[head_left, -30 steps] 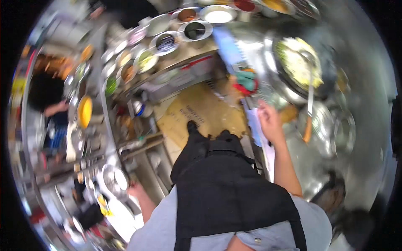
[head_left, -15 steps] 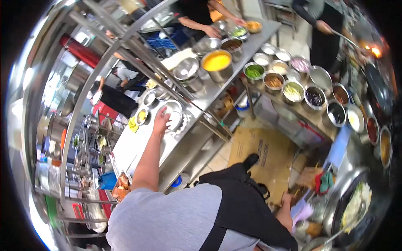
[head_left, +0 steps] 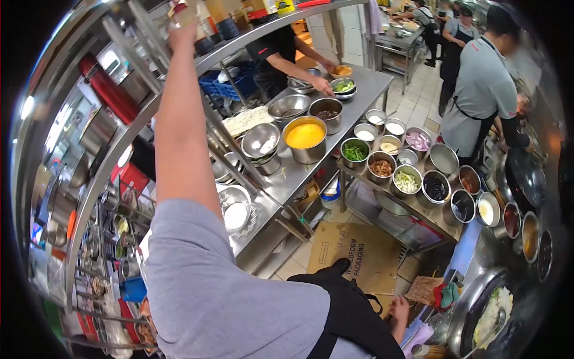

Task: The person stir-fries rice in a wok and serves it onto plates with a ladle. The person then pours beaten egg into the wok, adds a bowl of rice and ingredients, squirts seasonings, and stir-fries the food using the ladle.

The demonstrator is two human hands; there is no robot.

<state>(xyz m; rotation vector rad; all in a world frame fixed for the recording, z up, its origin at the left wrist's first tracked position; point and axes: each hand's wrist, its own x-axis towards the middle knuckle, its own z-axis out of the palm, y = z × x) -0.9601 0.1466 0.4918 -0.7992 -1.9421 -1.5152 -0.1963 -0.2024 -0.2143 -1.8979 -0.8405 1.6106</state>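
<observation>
My left arm reaches up to the raised metal shelf (head_left: 257, 29) at the top left. There my left hand (head_left: 181, 35) is closed around a small container (head_left: 180, 14) with a pale, yellowish body, beside other bottles (head_left: 227, 27); its details are blurred. My right hand (head_left: 399, 309) hangs low beside my apron, its fingers loosely bent and slightly apart, with nothing visible in them. It is near a brown block (head_left: 426, 289) and a red and green cloth (head_left: 446, 295) at the stove's edge. A wok (head_left: 460, 326) holds pale yellow food (head_left: 494, 318) and a ladle.
Metal pots of ingredients (head_left: 406, 182) line the side table. A pot of yellow liquid (head_left: 305, 136) and steel bowls (head_left: 260, 140) stand on the counter. A co-worker's hands (head_left: 323, 87) are at bowls behind it. Another person (head_left: 482, 90) works at the stove. Flattened cardboard (head_left: 335, 244) covers the floor.
My left hand has moved up from above the counter bowls to the raised shelf and closed around a container. My right hand stays low. The view has shifted, showing more people at the back.
</observation>
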